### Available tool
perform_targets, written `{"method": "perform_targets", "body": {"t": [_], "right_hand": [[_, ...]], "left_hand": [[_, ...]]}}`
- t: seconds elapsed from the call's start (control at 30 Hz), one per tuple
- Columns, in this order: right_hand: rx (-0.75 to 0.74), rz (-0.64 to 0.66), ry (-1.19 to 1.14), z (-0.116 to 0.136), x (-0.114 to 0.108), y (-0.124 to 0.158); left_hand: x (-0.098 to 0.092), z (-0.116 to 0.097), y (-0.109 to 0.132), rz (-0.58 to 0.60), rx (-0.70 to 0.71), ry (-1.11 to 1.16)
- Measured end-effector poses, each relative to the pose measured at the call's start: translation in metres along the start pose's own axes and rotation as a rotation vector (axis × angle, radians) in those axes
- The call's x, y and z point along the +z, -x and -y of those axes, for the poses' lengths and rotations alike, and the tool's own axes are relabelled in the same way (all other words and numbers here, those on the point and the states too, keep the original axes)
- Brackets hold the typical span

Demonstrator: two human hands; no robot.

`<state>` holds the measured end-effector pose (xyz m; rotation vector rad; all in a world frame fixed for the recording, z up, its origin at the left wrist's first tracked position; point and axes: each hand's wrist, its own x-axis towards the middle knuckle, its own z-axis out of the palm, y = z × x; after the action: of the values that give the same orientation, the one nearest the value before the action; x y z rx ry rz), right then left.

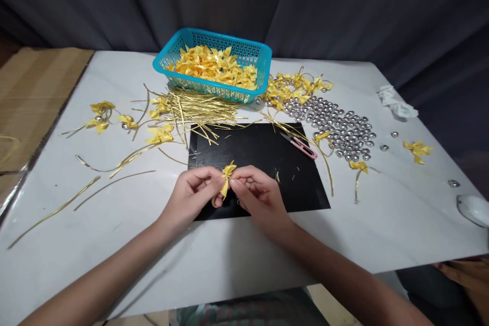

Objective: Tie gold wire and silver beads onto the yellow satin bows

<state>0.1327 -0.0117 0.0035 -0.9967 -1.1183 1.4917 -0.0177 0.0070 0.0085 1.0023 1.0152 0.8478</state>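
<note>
My left hand (193, 194) and my right hand (256, 195) meet over the near edge of a black mat (267, 160). Both pinch one small yellow ribbon bow (227, 177) between their fingertips, and the bow stands upright between them. The fingers of both hands are curled closed around it. A pink thread snipper (300, 145) lies on the mat's right side, beyond my right hand.
A turquoise basket (214, 63) full of yellow bows stands at the back. Gold wire ties (198, 109) lie heaped in front of it. Silver beads (336, 125) spread at the right. Finished bows (100, 116) lie scattered to the left. A crumpled tissue (395, 103) lies far right.
</note>
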Motion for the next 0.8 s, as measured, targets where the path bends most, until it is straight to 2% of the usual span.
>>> {"method": "perform_targets", "body": {"t": [0.3,0.57,0.8], "right_hand": [[0.005,-0.058,0.076,0.0003,0.0017,-0.0001],[-0.165,-0.075,0.333,-0.0016,-0.0011,0.0026],[-0.170,-0.112,0.398,-0.0030,0.0008,0.0051]], "left_hand": [[0.0028,-0.0040,0.0021,-0.063,0.035,-0.086],[0.0004,-0.0051,-0.0011,-0.082,0.033,-0.102],[0.0003,-0.0060,-0.0003,-0.079,0.016,-0.095]]}}
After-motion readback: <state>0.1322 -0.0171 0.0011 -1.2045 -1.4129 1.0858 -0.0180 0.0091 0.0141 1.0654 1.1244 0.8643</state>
